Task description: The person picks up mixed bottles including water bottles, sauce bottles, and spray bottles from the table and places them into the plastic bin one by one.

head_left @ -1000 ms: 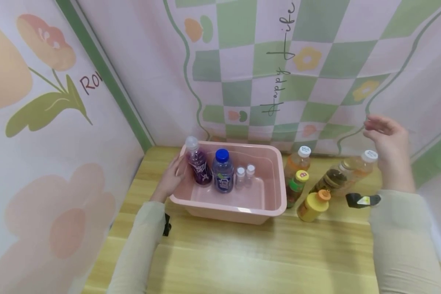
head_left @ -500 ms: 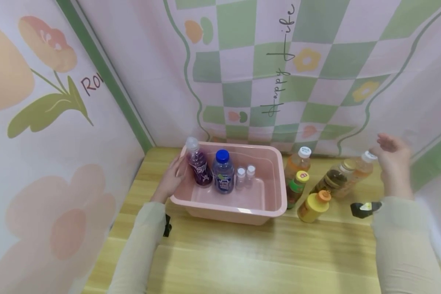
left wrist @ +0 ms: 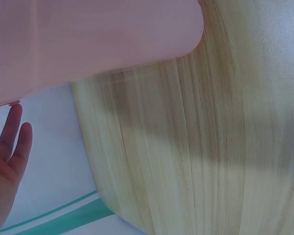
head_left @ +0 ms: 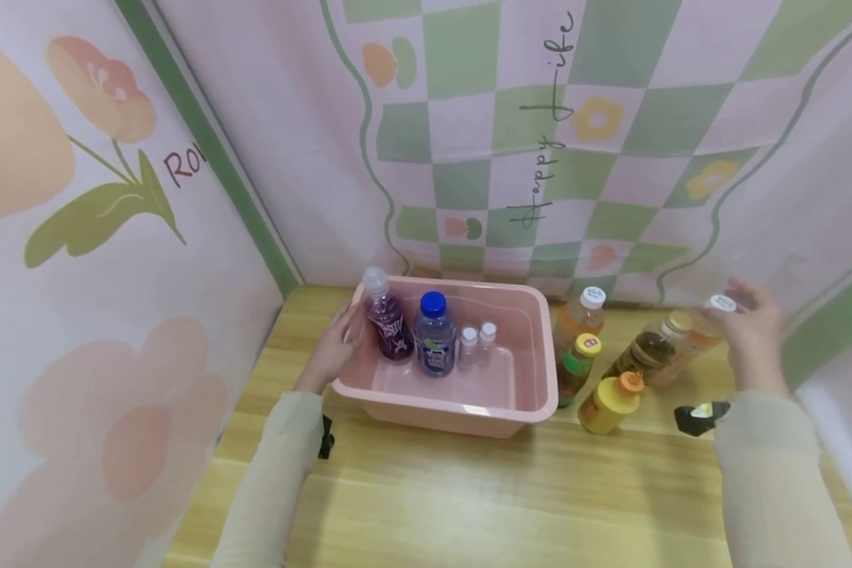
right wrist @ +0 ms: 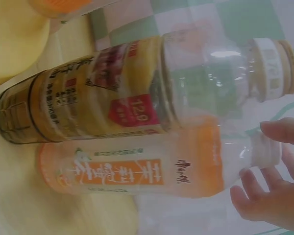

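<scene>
1. Orange-label bottle (right wrist: 149, 169) stands upright on the table (head_left: 426, 493), well right of the pink tub (head_left: 426, 404); long axis vertical, cap end up at the right hand (head_left: 756, 339).
2. Right hand: thumb and fingers parted around the cap, moderately wide; whether they touch it, can't tell. Clearly the nearer hand.
3. Dark bottle (head_left: 646, 351) stands just beside, between that bottle and the tub, so crowding on the tub side looks likely.
4. Left hand (head_left: 331, 349): fingers extended, resting along the tub's left side, no bottle held.
5. Hidden: orange-label bottle's base in the head view, behind the dark bottle; part of its cap, behind the thumb. Left wrist view cuts off most of the hand; tub's contents out of sight there.
</scene>
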### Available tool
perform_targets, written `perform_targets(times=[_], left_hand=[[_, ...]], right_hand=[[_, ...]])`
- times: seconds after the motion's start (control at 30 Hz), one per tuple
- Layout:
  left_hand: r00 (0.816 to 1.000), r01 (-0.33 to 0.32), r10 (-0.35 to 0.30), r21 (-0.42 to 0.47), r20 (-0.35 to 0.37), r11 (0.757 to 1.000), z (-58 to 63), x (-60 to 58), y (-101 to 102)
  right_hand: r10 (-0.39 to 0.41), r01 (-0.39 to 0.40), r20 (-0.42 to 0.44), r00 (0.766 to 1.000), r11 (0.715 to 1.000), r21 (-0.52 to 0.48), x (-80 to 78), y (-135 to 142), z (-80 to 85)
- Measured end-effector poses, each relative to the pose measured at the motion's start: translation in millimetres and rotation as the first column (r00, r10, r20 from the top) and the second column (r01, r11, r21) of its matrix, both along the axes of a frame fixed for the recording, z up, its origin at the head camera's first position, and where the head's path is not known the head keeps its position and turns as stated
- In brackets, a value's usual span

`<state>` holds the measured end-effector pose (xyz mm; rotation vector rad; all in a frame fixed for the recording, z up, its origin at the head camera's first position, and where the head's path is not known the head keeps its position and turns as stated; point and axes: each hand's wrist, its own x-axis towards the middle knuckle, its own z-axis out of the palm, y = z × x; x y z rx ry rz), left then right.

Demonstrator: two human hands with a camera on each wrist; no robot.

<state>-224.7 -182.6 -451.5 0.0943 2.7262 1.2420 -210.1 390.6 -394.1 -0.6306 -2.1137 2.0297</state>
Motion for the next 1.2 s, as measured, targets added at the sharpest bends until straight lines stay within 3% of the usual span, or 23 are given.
perform_targets(times=[0.2, 0.37, 0.57, 0.7, 0.8, 0.97, 1.2], left_hand=[[1.0, 0.005, -0.005, 0.006, 0.003, 1.0, -1.0, -1.0, 2.3], [1.0, 0.006, -0.006, 0.011, -0.007, 1.0, -0.5, -1.0, 2.2], [0.999, 0.018, -0.017, 0.02, -0.029, 1.0, 0.0, -1.2, 1.6], [0.999, 0.017, -0.017, 0.017, -0.029, 1.0, 0.0, -1.3, 1.8], [0.999, 0.019, -0.019, 0.02, -0.029, 1.0, -0.8, -1.5, 1.9], [0.999, 0.026, -0.025, 0.025, -0.029, 0.999, -1.3, -1.4, 1.9], [1.0, 0.011, -0.01, 0.023, -0.017, 1.0, -1.3, -1.0, 1.1]], right_hand=[[-0.037, 0.036, -0.019, 0.999, 0.996, -0.077, 0.1, -0.7, -4.8], [-0.063, 0.063, -0.004, 0.998, 0.997, -0.052, -1.0, -1.2, -5.1], [-0.039, 0.039, 0.002, 0.999, 0.998, 0.054, 0.8, -1.0, -7.1], [-0.023, 0.016, 0.036, 0.999, 0.981, 0.192, 0.7, -0.5, -9.3], [-0.055, 0.035, 0.071, 0.996, 0.965, 0.259, 0.0, 0.4, -9.6], [-0.117, 0.096, 0.073, 0.99, 0.964, 0.249, 1.3, 2.3, -4.2], [-0.194, 0.196, -0.035, 0.98, 0.979, 0.065, 3.3, -1.7, 15.6]])
